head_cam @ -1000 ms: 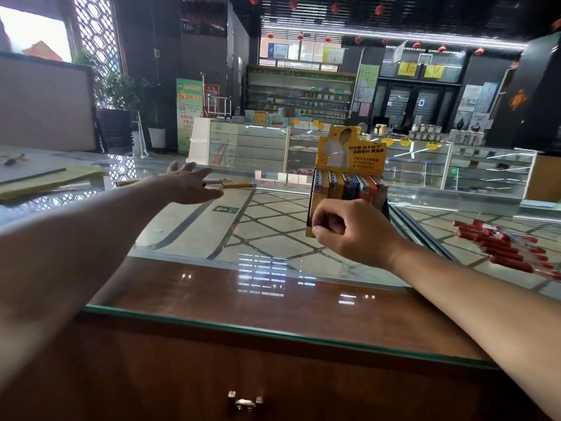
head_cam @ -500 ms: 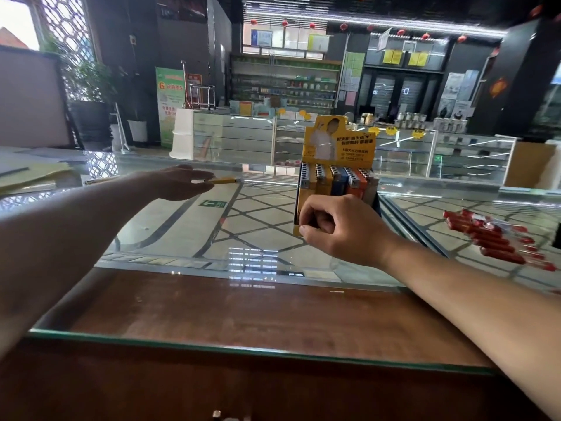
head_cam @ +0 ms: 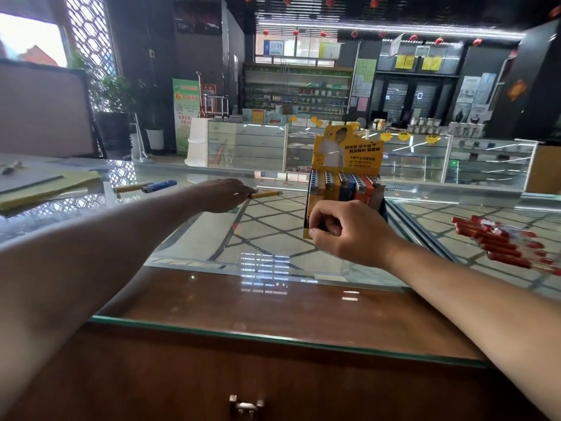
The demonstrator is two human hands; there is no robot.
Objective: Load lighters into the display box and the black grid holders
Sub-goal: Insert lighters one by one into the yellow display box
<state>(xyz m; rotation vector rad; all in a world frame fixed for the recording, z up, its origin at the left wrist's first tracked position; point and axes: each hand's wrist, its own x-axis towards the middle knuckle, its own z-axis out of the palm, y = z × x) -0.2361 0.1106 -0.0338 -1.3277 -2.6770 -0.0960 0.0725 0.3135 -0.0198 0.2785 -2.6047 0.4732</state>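
The yellow display box (head_cam: 308,214) stands upright on the glass counter (head_cam: 267,238), and its header card (head_cam: 349,153) rises above the right hand (head_cam: 349,232). The card carries a picture of a person in white and several lines of dark Chinese characters, too small to read with certainty. Directly above the right hand's knuckles, a row of lighters (head_cam: 343,185) stands in the box, yellow, blue and orange, metal tops up. The right hand grips the box at its lower front, fingers curled over the front edge and thumb pressed to the near left corner. The left hand (head_cam: 218,196) reaches out well to the left of the box and farther from the body, fingers drawn to a point and pinching the near end of a yellow lighter (head_cam: 267,194). That lighter lies flat on the glass, its free end pointing toward the box. Farther left, beyond the left forearm, lie a blue lighter (head_cam: 159,186) and a second yellow lighter (head_cam: 132,187), almost end to end, with a yellow pad (head_cam: 54,186) past them. To the right of the right forearm sits a bundle of red lighters (head_cam: 498,241), well apart from the box. Far behind the left hand stands a green banner (head_cam: 186,110) with a large "6" and Chinese text that cannot be made out.
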